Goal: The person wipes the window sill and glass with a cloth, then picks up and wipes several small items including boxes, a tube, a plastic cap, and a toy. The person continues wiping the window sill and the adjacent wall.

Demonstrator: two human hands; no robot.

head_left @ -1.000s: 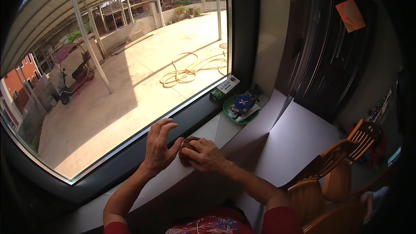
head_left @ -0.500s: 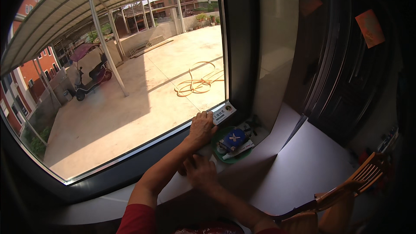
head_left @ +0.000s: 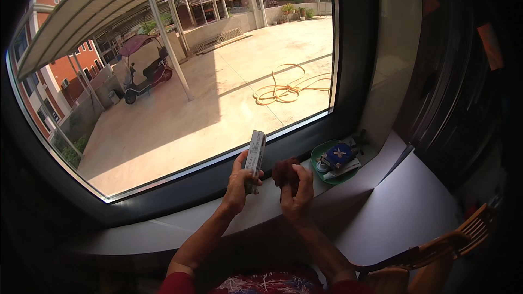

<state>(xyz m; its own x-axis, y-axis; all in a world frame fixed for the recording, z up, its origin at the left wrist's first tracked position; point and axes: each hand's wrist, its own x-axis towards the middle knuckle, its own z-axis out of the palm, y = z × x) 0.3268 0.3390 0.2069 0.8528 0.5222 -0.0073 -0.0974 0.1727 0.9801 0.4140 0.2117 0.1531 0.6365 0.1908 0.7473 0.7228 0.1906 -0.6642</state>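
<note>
My left hand (head_left: 237, 182) is wrapped round a slim, long white-and-grey box (head_left: 255, 152), held upright and tilted slightly in front of the window. Print covers its faces, and its lower end is partly hidden by my fingers. In my right hand (head_left: 298, 195) is a bunched dark brown cloth (head_left: 286, 173), pinched close to the box but apart from it. Right of the cloth, a green tray (head_left: 330, 180) sits on the sill. It carries a dark blue packet (head_left: 340, 153) and a white tube-like item (head_left: 343, 169).
The white windowsill (head_left: 180, 227) runs below the dark window frame (head_left: 190, 197). At the right are a white panel (head_left: 400, 207) and a wooden chair (head_left: 436, 250). Small dark objects (head_left: 358, 139) lie behind the tray. Outside, a yellow hose (head_left: 280, 91) and a scooter (head_left: 147, 73) show through the glass.
My left hand has lifted the box off the sill's right corner and brought it nearer. My right hand has moved up beside it with the cloth now plainly visible. The view has shifted.
</note>
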